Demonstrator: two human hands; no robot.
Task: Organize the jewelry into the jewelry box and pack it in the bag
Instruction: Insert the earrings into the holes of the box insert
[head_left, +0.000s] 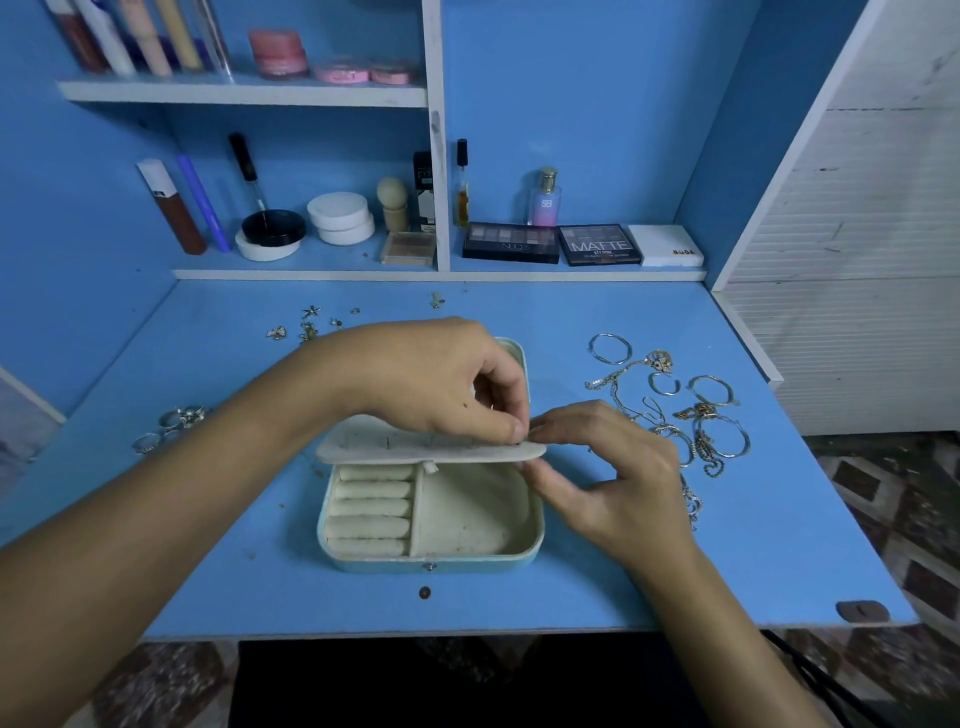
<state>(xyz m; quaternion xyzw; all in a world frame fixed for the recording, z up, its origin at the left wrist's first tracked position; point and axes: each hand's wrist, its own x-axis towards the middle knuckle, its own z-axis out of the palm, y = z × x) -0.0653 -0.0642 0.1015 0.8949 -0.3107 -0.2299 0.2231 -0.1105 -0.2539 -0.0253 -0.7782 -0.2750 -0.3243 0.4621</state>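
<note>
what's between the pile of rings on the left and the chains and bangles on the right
In the head view, the open jewelry box sits between the rings and the chains and bangles, with the left hand and right hand pinching its felt flap.

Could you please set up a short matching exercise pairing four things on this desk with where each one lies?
Things:
1. rings
2. bracelets and chains
3. small earrings
4. jewelry box

Places:
A. desk's right side
B. centre, under both hands
C. desk's left edge
D. far left, near the shelf

Pairs: 1-C, 2-A, 3-D, 4-B
</note>
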